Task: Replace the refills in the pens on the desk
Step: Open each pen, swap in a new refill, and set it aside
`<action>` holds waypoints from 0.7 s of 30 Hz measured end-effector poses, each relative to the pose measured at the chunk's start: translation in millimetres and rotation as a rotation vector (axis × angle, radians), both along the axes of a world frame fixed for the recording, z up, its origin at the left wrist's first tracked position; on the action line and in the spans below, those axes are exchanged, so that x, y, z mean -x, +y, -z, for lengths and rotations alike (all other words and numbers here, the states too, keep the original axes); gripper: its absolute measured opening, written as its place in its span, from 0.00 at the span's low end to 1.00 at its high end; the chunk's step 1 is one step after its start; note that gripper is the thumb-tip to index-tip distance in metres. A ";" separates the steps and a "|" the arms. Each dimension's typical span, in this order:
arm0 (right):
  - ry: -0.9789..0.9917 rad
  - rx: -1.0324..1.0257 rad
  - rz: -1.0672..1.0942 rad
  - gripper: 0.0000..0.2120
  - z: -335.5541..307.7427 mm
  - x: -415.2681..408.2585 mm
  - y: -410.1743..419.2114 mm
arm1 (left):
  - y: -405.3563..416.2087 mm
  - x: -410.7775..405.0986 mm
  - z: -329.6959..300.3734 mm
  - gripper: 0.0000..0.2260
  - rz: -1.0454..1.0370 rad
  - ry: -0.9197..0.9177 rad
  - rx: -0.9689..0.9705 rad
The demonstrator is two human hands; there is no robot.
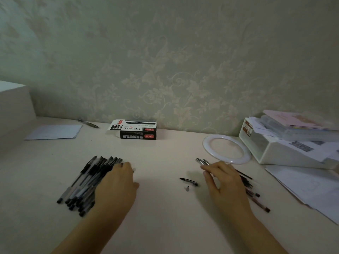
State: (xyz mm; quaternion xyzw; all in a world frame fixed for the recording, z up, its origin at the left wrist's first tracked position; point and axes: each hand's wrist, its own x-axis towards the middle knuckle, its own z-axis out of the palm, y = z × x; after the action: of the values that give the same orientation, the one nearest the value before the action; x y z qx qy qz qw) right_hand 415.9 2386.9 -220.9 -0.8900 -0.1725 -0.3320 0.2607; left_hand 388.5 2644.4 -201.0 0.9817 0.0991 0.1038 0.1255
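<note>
Left fingers: I am seeing the left hand [117, 182] lying palm down on the right edge of the pen pile [88, 182], its fingers bent over the topmost barrels; whether they are actually gripping one I cannot tell, as the fingertips are blurring into the pens.
Right fingers: the right hand [223, 180] is hovering with its fingers spread and loosely straight over the refill heap [251, 189], touching or nearly touching the two silver-tipped pieces [202, 161] sticking out at its 11 o'clock; it is not closing on anything I can make out.
Between the hands: a loose pen cap [189, 181] is lying on the desk [165, 162] at 9 o'clock of the right hand, with a small dark tip piece [187, 188] just beside it at 6 o'clock.
In the way: the right hand is covering much of the refill heap, and the left hand is hiding the pile's right side.
Further out: a black refill box [137, 132] is sitting against the wall at 12 o'clock; a single pen [88, 123] and a pale blue sheet [54, 132] are lying at 10 o'clock; a white ring [205, 145] is resting at 1 o'clock of the right hand, touching a white organiser [271, 153] stacked with papers and a pink book [291, 119].
</note>
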 end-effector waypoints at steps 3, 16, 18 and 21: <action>0.031 -0.035 -0.046 0.09 2.9 0.5 1.5 | 1.8 1.3 2.0 0.09 -0.022 0.068 -0.091; 0.657 -0.695 -0.334 0.10 0.8 15.4 36.9 | -50.5 -2.0 4.5 0.04 0.401 -0.374 0.377; 0.789 -0.662 -0.437 0.09 2.6 21.4 45.5 | -59.1 0.0 5.5 0.05 0.478 -0.432 0.533; 0.860 -0.649 -0.576 0.06 -0.4 29.3 52.6 | -65.6 1.1 7.6 0.07 0.494 -0.460 0.709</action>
State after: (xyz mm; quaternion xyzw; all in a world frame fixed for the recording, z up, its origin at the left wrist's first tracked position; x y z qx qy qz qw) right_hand 386.6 2439.5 -220.5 -0.7372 -0.1756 0.1051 0.6440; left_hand 387.5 2578.8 -208.7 0.8243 -0.1379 0.2448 0.4916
